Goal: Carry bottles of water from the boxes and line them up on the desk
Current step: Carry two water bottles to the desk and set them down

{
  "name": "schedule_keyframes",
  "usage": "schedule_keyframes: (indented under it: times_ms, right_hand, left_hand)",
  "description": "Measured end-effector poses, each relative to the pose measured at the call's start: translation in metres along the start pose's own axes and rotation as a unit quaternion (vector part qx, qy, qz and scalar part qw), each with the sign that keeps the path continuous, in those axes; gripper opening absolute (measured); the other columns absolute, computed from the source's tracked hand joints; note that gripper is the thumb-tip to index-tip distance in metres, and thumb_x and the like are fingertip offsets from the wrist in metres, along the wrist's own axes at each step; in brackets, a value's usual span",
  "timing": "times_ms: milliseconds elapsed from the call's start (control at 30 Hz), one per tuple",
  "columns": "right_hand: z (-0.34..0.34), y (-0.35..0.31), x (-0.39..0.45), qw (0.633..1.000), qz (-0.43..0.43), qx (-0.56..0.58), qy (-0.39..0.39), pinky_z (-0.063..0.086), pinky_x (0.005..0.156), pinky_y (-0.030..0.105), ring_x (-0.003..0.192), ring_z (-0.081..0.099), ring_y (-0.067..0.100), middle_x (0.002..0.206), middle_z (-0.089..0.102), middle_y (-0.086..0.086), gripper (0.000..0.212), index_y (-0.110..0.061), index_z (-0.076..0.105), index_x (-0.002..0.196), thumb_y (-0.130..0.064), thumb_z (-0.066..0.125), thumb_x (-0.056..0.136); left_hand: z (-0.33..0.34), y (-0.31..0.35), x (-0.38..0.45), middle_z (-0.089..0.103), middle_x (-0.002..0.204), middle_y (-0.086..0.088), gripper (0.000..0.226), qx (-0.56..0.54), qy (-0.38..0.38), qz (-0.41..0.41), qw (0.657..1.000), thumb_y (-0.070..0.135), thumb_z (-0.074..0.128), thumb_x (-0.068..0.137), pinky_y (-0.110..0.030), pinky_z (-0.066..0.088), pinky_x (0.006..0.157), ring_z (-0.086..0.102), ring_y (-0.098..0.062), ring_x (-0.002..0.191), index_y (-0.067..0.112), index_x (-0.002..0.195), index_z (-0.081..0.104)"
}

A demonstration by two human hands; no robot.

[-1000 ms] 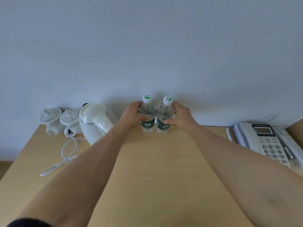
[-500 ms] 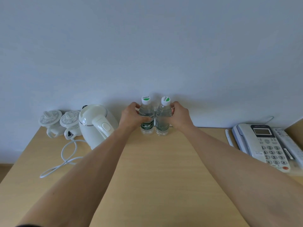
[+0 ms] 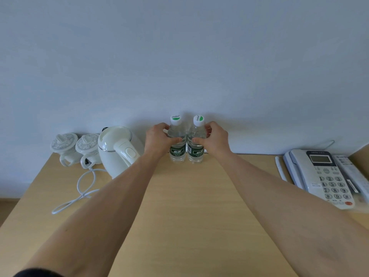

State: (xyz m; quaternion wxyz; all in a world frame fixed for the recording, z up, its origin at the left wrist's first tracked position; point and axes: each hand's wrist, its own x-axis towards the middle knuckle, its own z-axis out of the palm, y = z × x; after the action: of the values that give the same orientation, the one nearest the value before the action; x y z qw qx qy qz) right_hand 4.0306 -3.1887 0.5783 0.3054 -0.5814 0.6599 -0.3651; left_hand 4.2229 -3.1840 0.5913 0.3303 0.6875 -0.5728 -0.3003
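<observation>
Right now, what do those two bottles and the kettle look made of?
Left bottle and right bottle: clear glossy plastic, apparently; water shows through. Kettle: smooth white shell with a metal-looking band, probably plastic, though enamel can't be excluded.

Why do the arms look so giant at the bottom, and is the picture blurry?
Head view: the wide-angle lens stretches whatever is near the edges, so the forearms balloon and the desk fans out; the bottles in the middle look sharp, the light soft and even.
</observation>
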Motion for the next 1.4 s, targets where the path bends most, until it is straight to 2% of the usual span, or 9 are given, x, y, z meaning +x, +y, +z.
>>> schedule_keyframes:
  times_ms: [167, 333, 433, 533, 667, 833, 1033, 1200, 1400]
  right_hand:
    - [0.004, -0.004, 0.000, 1.000, 0.005, 0.003, -0.007, 0.043, 0.080, 0.024, 0.093, 0.060, 0.017, 0.100, 0.061, -0.005, 0.058, -0.013, 0.058, 0.113, -0.022, 0.091, 0.067]
    - [0.000, -0.005, 0.001, 1.000, 0.014, -0.007, -0.016, 0.043, 0.080, 0.023, 0.093, 0.060, 0.016, 0.102, 0.062, -0.003, 0.059, -0.012, 0.058, 0.114, -0.023, 0.091, 0.066]
    - [0.000, -0.007, 0.002, 1.000, 0.019, -0.016, -0.016, 0.042, 0.075, 0.023, 0.089, 0.060, 0.016, 0.102, 0.064, 0.000, 0.058, -0.012, 0.057, 0.110, -0.026, 0.092, 0.065]
    - [0.003, -0.010, 0.002, 0.999, 0.028, -0.028, -0.011, 0.044, 0.074, 0.026, 0.089, 0.060, 0.020, 0.100, 0.063, 0.004, 0.060, -0.012, 0.056, 0.108, -0.031, 0.092, 0.064]
    - [0.003, -0.011, 0.001, 0.999, 0.029, -0.033, -0.013, 0.042, 0.074, 0.027, 0.092, 0.060, 0.021, 0.101, 0.063, 0.006, 0.062, -0.012, 0.055, 0.109, -0.033, 0.092, 0.064]
    - [-0.005, -0.012, 0.000, 0.999, 0.019, -0.027, -0.031, 0.036, 0.058, 0.012, 0.078, 0.056, 0.007, 0.093, 0.060, -0.003, 0.054, -0.017, 0.057, 0.108, -0.030, 0.090, 0.067]
    - [-0.010, -0.017, 0.002, 0.998, 0.014, -0.041, -0.043, 0.046, 0.077, 0.027, 0.089, 0.059, 0.018, 0.097, 0.062, 0.001, 0.050, -0.012, 0.062, 0.108, -0.027, 0.090, 0.069]
    - [-0.008, -0.019, 0.001, 0.998, 0.027, -0.045, -0.037, 0.047, 0.080, 0.029, 0.095, 0.061, 0.020, 0.105, 0.063, 0.004, 0.052, -0.011, 0.061, 0.110, -0.028, 0.090, 0.069]
    - [-0.004, -0.021, -0.001, 0.998, 0.039, -0.049, -0.031, 0.044, 0.077, 0.029, 0.093, 0.059, 0.020, 0.109, 0.063, 0.005, 0.052, -0.012, 0.060, 0.110, -0.029, 0.089, 0.070]
  left_hand:
    - [-0.001, 0.000, 0.000, 0.063, 0.072, 0.007, 0.052, 0.002, -0.003, 0.001, 1.000, 0.024, 0.092, 0.069, -0.004, 0.038, 0.040, 0.058, 0.001, 0.061, 0.010, 0.113, 0.068]
    - [-0.002, 0.001, 0.002, 0.068, 0.085, -0.001, 0.055, 0.023, -0.010, -0.003, 1.000, 0.028, 0.092, 0.069, -0.008, 0.037, 0.042, 0.058, 0.000, 0.066, 0.013, 0.116, 0.069]
    - [-0.004, 0.000, 0.003, 0.071, 0.089, -0.003, 0.053, 0.033, -0.019, -0.001, 0.999, 0.028, 0.090, 0.071, -0.010, 0.036, 0.048, 0.062, -0.007, 0.070, 0.014, 0.118, 0.070]
    - [-0.006, 0.000, 0.005, 0.073, 0.097, -0.006, 0.054, 0.044, -0.027, -0.003, 0.999, 0.028, 0.089, 0.073, -0.017, 0.041, 0.057, 0.066, -0.017, 0.082, 0.013, 0.120, 0.069]
    - [-0.007, 0.000, 0.006, 0.073, 0.104, -0.007, 0.060, 0.050, -0.031, -0.011, 0.998, 0.030, 0.089, 0.073, -0.029, 0.047, 0.074, 0.067, -0.022, 0.095, 0.013, 0.125, 0.066]
    - [-0.008, 0.004, 0.004, 0.070, 0.112, -0.009, 0.070, 0.060, -0.028, -0.010, 0.998, 0.037, 0.089, 0.071, -0.036, 0.053, 0.088, 0.065, -0.025, 0.106, 0.014, 0.131, 0.063]
    - [-0.010, 0.005, 0.001, 0.071, 0.107, -0.010, 0.058, 0.059, -0.025, -0.004, 0.998, 0.034, 0.088, 0.073, -0.038, 0.054, 0.088, 0.066, -0.026, 0.102, 0.014, 0.124, 0.068]
    - [-0.011, 0.006, 0.000, 0.070, 0.108, -0.010, 0.059, 0.064, -0.019, -0.008, 0.998, 0.036, 0.088, 0.072, -0.034, 0.052, 0.084, 0.065, -0.025, 0.101, 0.014, 0.123, 0.068]
    - [-0.013, 0.009, -0.001, 0.069, 0.112, -0.011, 0.061, 0.070, -0.025, -0.011, 0.997, 0.036, 0.088, 0.073, -0.039, 0.053, 0.090, 0.064, -0.026, 0.107, 0.013, 0.125, 0.066]
